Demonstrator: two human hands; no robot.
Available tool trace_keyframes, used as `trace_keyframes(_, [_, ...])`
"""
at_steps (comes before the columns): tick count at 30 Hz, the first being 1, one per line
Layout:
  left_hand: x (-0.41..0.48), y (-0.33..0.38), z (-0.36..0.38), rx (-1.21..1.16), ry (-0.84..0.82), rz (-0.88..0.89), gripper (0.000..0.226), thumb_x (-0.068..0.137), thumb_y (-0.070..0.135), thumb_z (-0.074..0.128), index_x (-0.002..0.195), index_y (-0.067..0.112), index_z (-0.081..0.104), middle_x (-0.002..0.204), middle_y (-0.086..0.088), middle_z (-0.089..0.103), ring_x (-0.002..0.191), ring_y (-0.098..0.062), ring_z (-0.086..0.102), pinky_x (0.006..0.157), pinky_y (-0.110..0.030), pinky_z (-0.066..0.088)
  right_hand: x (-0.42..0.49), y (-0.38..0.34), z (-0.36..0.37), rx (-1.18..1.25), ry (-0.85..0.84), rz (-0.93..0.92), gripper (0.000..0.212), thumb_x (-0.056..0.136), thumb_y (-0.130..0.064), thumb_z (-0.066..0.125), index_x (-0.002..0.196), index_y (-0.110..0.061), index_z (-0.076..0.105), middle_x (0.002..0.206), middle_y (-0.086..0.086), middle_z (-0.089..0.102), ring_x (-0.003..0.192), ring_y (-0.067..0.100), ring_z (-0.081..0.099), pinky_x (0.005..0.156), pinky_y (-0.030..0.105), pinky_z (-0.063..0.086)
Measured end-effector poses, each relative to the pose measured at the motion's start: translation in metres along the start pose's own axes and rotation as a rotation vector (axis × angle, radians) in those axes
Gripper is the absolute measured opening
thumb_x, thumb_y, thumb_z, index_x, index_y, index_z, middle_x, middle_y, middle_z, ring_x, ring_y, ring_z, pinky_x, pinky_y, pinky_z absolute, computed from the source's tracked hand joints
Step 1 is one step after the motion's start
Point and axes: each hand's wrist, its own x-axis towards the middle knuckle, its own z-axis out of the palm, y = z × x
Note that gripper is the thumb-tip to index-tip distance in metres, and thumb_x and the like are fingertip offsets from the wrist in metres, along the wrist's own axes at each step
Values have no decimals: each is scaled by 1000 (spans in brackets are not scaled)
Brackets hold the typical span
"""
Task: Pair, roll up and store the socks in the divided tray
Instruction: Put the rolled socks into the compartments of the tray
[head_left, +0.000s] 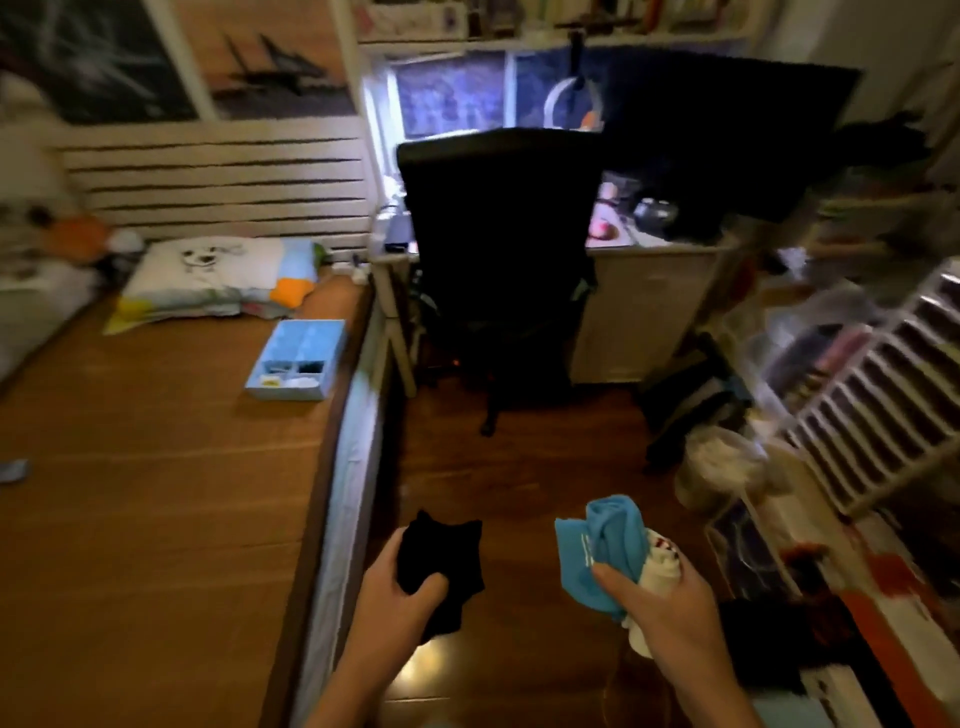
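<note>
My left hand (400, 590) grips a bunch of black socks (449, 558) over the wooden floor, just right of the bed edge. A bundle of blue socks (605, 545) and white socks (657, 564) is held in my right hand (667, 608). The light blue divided tray (322, 338) lies on the bed's brown surface, far ahead and to the left of both hands. Its near compartments hold a few rolled items, dark and white; the far compartments look bare.
A black office chair (498, 249) stands before a white desk (654, 306) ahead. Pillows (218, 275) lie at the head of the bed (156, 493). Drawer units and clutter (857, 395) fill the right side. A small grey item (13, 470) lies at the bed's left.
</note>
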Motion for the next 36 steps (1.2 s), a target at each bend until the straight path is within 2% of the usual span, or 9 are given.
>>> trace_keyframes(4, [63,8,-29,-41,204,-53,36,64,30,71,100,26,70,89,-7,75,83,-19,74,66,-28,59,86,-44,70,-63,-175,-28,49,65,-14,93,104,-31,67,87,-13,77,76,4,74,52,17,56])
trace_keyframes(6, [103,8,-48,-68,289,-72,35,69,17,69,104,15,67,84,-3,75,79,-16,73,64,-26,57,128,-61,114,-106,-255,-42,48,66,-15,92,104,-31,67,88,-13,77,77,5,74,53,18,56])
trace_keyframes(9, [171,5,-86,-111,351,-108,29,82,6,69,106,22,69,85,6,76,77,-5,73,63,-21,56,184,-81,187,-150,-332,-63,47,66,-17,91,105,-29,66,88,-14,76,76,7,75,53,19,57])
trace_keyframes(14, [277,14,-167,-204,445,-161,31,65,33,68,95,30,71,79,-1,72,72,-11,71,63,-24,56,268,-116,312,-206,-388,-62,47,66,-12,92,101,-29,66,83,-12,77,73,5,74,52,19,57])
trace_keyframes(17, [331,21,-211,-239,510,-185,31,79,19,71,108,28,68,82,0,74,73,-16,72,65,-29,55,312,-144,380,-259,-432,-54,45,65,-9,92,100,-26,68,84,-9,78,72,8,75,51,20,57])
trace_keyframes(21, [394,26,-261,-269,595,-248,42,95,0,63,103,41,61,86,14,75,81,-6,74,64,-27,61,375,-170,471,-326,-498,-87,41,69,-13,91,101,-26,69,87,-10,78,76,10,76,56,23,58])
trace_keyframes(25, [459,24,-301,-308,695,-315,38,95,1,62,109,37,59,102,0,73,91,-25,74,81,-47,62,452,-177,573,-418,-566,-115,41,69,-6,91,102,-21,71,86,-8,78,76,9,75,58,21,56])
trace_keyframes(30, [559,5,-347,-410,820,-442,42,97,8,63,129,32,50,107,-5,71,81,-20,74,57,-26,56,556,-162,706,-561,-620,-104,38,67,-22,92,98,-23,71,85,-4,77,79,19,74,74,42,62])
trace_keyframes(36, [663,-13,-406,-514,932,-642,52,92,10,70,140,20,54,115,-4,70,96,-21,70,65,-29,54,636,-159,840,-765,-668,-116,38,65,-36,89,92,-36,62,77,-18,66,73,4,63,60,24,43])
